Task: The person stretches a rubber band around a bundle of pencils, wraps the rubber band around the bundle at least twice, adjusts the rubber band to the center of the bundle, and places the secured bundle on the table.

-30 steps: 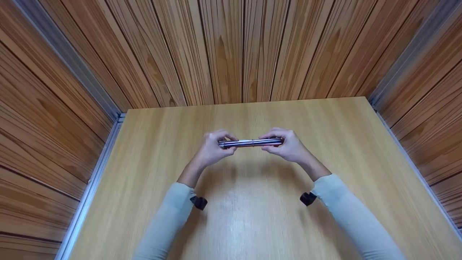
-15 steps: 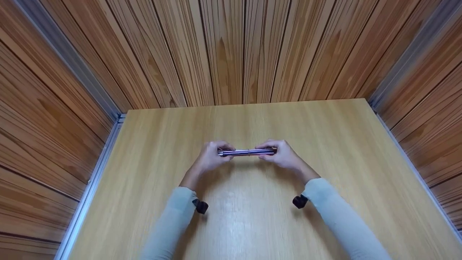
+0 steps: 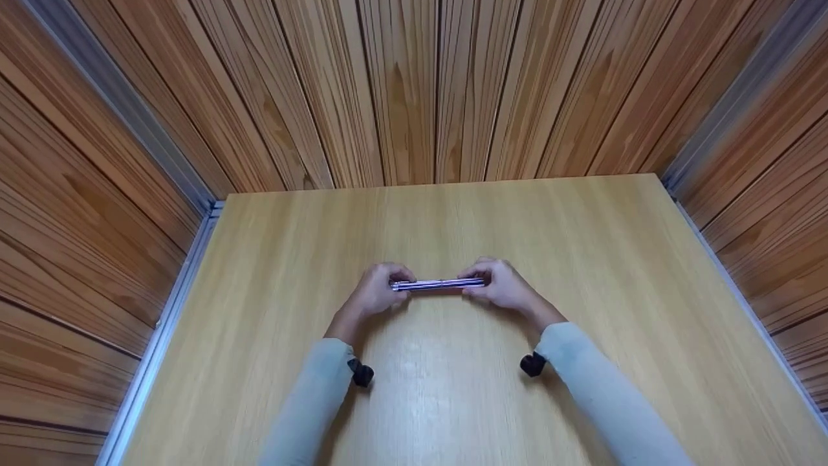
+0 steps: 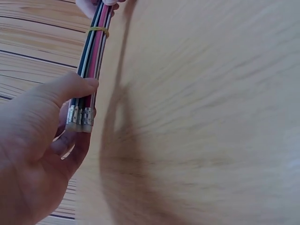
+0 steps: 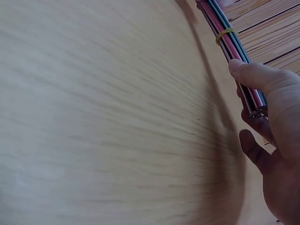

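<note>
A bundle of pencils (image 3: 440,284), striped in pink, white and dark colours, is held level between both hands just above the table. A yellow rubber band (image 4: 98,30) goes round its middle. My left hand (image 3: 379,288) pinches the end with white erasers (image 4: 79,127) and silver ferrules, thumb on the near side and fingers behind. At the other end, my right hand (image 3: 504,286) pinches the bundle near the pencil tips, its thumb (image 5: 241,67) lying across the shafts. Part of each hand's fingers is hidden behind the bundle.
The wooden table (image 3: 427,401) extends beneath both arms. Plank walls (image 3: 414,97) stand at the back and both sides, with metal rails (image 3: 162,323) along the side edges. A small black camera sits on each wrist.
Both hands have moved down and towards the person, carrying the pencil bundle nearer the tabletop. Their grip at its two ends stays the same.
</note>
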The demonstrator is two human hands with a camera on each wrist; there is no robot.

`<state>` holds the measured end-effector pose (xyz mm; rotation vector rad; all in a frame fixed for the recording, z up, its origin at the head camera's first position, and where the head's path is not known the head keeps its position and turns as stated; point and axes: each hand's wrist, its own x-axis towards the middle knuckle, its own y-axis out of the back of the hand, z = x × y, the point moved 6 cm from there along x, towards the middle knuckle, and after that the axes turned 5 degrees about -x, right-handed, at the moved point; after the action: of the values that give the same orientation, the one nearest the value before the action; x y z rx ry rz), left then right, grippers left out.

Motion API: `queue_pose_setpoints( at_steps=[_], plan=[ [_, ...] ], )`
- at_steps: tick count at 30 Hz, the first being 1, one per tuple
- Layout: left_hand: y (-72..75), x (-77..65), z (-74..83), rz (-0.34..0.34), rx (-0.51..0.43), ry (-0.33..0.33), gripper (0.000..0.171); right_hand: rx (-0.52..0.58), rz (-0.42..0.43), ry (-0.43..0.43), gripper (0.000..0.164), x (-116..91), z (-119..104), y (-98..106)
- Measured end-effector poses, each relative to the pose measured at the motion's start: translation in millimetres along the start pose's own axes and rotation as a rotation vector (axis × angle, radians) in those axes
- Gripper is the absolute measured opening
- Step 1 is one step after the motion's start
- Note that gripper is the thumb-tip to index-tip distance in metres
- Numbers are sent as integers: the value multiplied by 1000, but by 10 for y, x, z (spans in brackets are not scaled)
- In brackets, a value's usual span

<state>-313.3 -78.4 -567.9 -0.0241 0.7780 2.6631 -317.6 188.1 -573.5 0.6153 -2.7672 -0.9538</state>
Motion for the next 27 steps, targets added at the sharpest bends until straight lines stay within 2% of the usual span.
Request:
queue_pose_setpoints(
  at_steps=[8,16,27],
  plan=[
    [-12,-2,-84,7,22,47,25,-53,-52,-11,24,11,0,-57],
    [-2,-5,-104,-6,16,43,25,-62,-71,-61,30,-5,22,-40],
    [1,-12,-104,19,27,26,28,-86,-70,-57,36,-4,5,-47]
  ],
)
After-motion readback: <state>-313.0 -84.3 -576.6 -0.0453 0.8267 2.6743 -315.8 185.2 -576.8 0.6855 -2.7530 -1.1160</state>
